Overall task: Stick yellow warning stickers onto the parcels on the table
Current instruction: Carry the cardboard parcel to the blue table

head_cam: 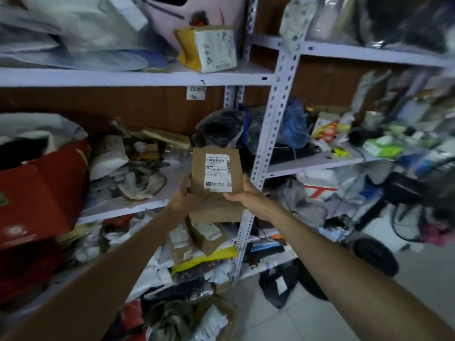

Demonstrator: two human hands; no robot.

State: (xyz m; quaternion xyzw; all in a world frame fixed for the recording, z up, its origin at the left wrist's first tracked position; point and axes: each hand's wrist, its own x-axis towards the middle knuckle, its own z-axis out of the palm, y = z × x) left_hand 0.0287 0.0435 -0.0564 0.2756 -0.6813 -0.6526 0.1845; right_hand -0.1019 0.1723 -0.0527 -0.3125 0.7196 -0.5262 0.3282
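Parcel (pixel 200 168): small flat cardboard box, judged light and stiff. Left hand (pixel 187 194) and right hand (pixel 245 196) each grip a lower corner; side edges offer the firmest hold.

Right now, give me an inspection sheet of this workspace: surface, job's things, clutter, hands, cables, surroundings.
Surface: no table in view; white shelves face the person.
Job's things: parcel, brown with a white label, held up before the shelves; no yellow sticker seen on it.
Clutter: red box at left; pile of mailers on a lower shelf.
Hands: left hand grips the parcel's lower left, right hand its lower right.
Cables: cord loop on the middle shelf; others too blurred.
Surroundings: tiled floor, black wheel.
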